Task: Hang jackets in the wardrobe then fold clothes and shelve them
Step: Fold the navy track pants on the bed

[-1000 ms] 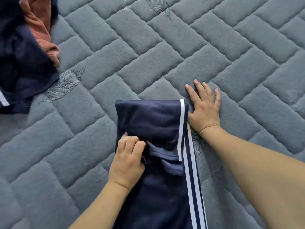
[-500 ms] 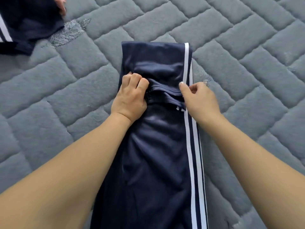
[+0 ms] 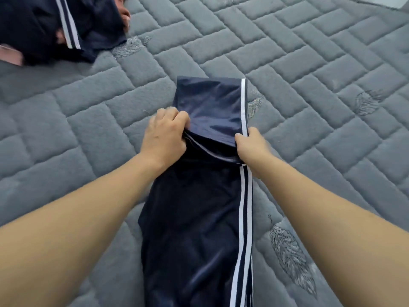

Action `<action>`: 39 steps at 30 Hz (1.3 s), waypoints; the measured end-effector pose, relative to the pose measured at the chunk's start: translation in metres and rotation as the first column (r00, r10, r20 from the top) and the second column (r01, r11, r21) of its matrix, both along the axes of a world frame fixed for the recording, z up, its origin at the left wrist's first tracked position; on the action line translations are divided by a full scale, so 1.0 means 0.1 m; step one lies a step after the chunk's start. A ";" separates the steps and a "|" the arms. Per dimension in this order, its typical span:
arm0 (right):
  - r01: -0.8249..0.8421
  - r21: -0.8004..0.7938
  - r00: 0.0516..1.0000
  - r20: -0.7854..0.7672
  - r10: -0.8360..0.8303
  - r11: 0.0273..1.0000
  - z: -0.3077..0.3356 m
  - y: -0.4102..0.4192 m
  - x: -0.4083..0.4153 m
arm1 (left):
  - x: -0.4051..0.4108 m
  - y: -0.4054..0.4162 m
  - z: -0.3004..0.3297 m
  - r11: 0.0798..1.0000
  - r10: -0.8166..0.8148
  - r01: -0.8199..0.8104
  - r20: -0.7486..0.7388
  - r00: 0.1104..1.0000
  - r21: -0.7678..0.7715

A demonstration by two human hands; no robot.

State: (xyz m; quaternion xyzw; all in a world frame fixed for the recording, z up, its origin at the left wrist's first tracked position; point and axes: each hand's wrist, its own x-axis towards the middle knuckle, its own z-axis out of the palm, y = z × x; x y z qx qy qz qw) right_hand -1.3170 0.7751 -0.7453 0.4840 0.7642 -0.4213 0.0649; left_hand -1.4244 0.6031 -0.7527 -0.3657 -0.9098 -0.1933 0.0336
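Navy track trousers with white side stripes lie lengthwise on the grey quilted bed cover. Their far end is folded back toward me into a flap. My left hand grips the flap's near edge on the left side. My right hand pinches the same edge on the right, at the white stripe. Both hands hold the fabric slightly raised off the layer below.
A pile of other clothes, navy with white stripes and some pink cloth beneath, sits at the far left of the bed. A pale strip beyond the bed cover's edge shows at the top right corner.
My right hand left the bed beside the trousers and took hold of the flap's striped edge. My left hand kept its grip. Both hands now lift the edge a little.
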 end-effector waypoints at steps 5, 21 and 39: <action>-0.069 0.198 0.998 0.028 0.065 0.978 0.47 -0.28 0.54 | 0.69 -0.43 0.45 0.998 0.027 -0.035 0.154 0.988 0.051; 0.375 -0.714 0.916 0.188 -0.355 0.591 0.44 -1.68 2.53 | 2.52 -1.40 0.15 0.526 0.354 -0.814 0.933 -0.056 -0.248; 0.317 -0.276 0.894 0.407 -0.188 0.907 -0.03 -2.58 3.31 | 3.77 -2.52 0.11 0.977 -0.148 0.176 0.216 0.965 -0.118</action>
